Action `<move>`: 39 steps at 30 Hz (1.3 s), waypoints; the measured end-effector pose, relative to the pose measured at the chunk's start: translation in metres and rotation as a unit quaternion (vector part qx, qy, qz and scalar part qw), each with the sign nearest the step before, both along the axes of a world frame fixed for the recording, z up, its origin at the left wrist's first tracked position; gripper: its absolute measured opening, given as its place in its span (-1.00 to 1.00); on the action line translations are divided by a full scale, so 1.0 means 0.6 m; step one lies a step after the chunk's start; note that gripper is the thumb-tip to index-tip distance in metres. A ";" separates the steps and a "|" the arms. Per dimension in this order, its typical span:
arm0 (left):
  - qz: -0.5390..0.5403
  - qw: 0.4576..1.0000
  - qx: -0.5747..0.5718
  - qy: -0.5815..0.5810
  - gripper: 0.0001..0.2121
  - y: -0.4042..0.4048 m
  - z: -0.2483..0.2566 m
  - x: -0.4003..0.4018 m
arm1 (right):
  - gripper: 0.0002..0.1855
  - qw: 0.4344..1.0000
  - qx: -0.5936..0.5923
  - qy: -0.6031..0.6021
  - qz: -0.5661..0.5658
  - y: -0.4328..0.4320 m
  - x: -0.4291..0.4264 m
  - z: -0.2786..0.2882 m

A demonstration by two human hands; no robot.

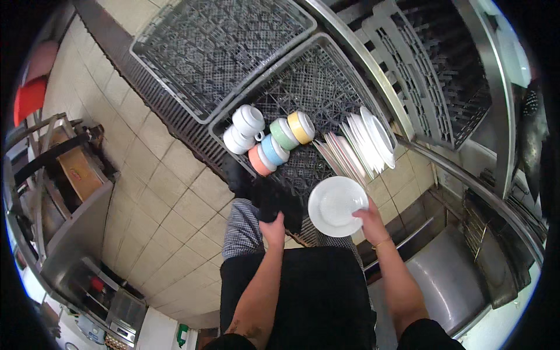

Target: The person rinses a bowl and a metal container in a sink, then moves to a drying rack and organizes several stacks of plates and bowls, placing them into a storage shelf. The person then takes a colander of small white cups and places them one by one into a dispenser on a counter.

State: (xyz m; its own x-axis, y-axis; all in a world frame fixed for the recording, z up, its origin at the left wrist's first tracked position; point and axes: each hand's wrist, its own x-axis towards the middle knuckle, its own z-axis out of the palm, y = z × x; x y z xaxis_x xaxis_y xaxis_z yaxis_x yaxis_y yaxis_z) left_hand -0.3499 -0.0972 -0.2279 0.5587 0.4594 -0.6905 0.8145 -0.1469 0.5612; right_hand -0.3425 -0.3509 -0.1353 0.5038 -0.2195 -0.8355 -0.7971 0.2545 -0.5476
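My right hand (371,221) grips the rim of a white plate (337,205), holding it face up. A black cloth (278,199) hangs from my left hand (273,232), just left of the plate. Beyond both hands lies a grey plastic dish rack (326,83). On its left side sit white cups (248,120) and bowls or cups with coloured bands: an orange one (260,161), a blue one (274,149), a green one (283,134) and a yellow one (301,127). Several plates (367,138) stand on edge at its right.
A second grey rack (218,48) adjoins the first at the upper left. Metal rails (363,48) curve along the right, near another upright grey rack (415,70). A steel appliance (450,280) stands at lower right; metal shelving (74,227) is at left. The floor is tiled (175,188).
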 end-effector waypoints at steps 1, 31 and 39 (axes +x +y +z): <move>0.020 0.996 -0.082 -0.032 -0.68 0.009 0.034 0.000 | -0.36 0.997 0.049 0.010 -0.062 -0.008 -0.005 0.013; 0.058 0.839 -0.540 -0.019 -0.60 0.495 0.752 0.415 | -0.45 0.844 0.448 -0.221 -0.196 0.583 0.257 0.631; -0.087 0.856 -0.503 -0.079 -0.52 0.782 0.836 0.785 | -0.45 0.830 0.266 -0.287 -0.397 0.654 0.433 0.627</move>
